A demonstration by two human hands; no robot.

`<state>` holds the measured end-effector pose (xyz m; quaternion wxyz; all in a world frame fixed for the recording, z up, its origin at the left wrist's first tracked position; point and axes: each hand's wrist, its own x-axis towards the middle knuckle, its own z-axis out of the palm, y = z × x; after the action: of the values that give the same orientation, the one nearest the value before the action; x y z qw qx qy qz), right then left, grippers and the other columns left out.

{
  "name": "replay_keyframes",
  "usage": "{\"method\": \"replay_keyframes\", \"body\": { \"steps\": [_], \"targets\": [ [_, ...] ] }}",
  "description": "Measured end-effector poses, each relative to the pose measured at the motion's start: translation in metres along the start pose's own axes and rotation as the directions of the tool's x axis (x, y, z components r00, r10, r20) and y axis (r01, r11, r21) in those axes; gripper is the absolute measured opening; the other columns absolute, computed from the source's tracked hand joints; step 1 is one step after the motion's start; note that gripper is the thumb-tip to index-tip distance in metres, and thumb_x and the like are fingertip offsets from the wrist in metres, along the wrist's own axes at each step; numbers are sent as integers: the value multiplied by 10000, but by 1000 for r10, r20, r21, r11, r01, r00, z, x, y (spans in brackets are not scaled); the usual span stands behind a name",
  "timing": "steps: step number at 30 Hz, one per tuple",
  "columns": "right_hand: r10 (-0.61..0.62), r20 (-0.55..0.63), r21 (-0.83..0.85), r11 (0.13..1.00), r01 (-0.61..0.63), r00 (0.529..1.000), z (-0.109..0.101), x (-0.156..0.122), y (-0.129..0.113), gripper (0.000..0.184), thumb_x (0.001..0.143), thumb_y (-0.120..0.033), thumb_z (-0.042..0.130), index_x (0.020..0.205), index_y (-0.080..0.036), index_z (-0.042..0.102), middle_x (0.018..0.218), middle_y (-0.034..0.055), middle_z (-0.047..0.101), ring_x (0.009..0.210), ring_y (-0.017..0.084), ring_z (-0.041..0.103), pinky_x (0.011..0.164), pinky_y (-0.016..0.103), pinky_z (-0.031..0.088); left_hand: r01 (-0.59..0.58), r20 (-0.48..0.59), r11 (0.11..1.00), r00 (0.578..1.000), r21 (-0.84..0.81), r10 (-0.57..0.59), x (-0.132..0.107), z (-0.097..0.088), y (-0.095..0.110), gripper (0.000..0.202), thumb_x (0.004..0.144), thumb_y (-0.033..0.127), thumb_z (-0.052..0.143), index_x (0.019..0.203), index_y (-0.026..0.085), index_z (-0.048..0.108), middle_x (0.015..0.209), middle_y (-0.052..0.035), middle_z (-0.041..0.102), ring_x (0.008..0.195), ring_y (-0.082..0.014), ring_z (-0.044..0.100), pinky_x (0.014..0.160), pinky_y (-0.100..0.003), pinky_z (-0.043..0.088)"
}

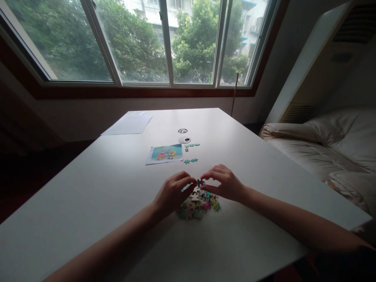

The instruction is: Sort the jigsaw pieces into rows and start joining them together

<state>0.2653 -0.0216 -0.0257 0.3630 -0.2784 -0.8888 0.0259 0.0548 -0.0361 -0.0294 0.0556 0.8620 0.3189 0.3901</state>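
Puzzle pieces (199, 204) lie just beneath both hands (197, 188).

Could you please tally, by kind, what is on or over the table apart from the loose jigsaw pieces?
Hands: 2 (left hand pinches a teal strip; right hand a jigsaw piece)
Picture card: 1
Paper sheet: 1
Round discs: 2
Total: 6

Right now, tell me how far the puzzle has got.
Done: only a few short teal strips look joined beside the picture card. In hand: the left hand pinches a teal piece, the right hand a second piece, held close together. Left: the pile of loose pieces under the hands.
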Motion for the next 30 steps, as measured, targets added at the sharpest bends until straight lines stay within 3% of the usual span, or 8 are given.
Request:
{"method": "replay_keyframes", "body": {
  "steps": [4, 9, 13, 30],
  "targets": [
    [107, 52, 53, 993, -110, 993, -3, 0, 8, 365, 752, -408, 592, 1027, -171, 553, 795, 37, 626, 620, 103, 531, 652, 254, 431, 13, -116, 1000, 993, -5, -13, 8, -14, -6, 60, 795, 169, 565, 796, 158, 623, 716, -12, 587, 519, -66, 470, 477, -173, 416],
    [220, 181, 69, 969, -236, 959, -1, -4, 28, 266, 769, -349, 576, 971, -176, 582, 816, 35, 608, 558, 78, 494, 604, 231, 434, 38, -234, 998, 972, 39, -28, 17, -30, -13, 57, 780, 161, 579, 775, 161, 635, 702, -2, 600, 512, -63, 455, 473, -176, 406],
    [252, 254, 84, 956, -281, 934, 0, -8, 34, 225, 771, -315, 567, 941, -171, 600, 816, 31, 603, 514, 61, 479, 568, 214, 421, 38, -230, 998, 973, 46, -26, 18, -32, -15, 64, 783, 170, 577, 769, 161, 639, 701, 0, 599, 512, -60, 458, 479, -174, 406],
    [223, 290, 49, 968, -247, 931, -2, -8, 32, 168, 792, -214, 506, 908, -153, 612, 909, 60, 576, 575, 66, 492, 606, 214, 431, 64, -139, 991, 989, 116, -47, 15, -30, -18, 88, 789, 153, 545, 779, 160, 632, 698, 2, 580, 513, -62, 455, 510, -182, 397]
  ]
}}
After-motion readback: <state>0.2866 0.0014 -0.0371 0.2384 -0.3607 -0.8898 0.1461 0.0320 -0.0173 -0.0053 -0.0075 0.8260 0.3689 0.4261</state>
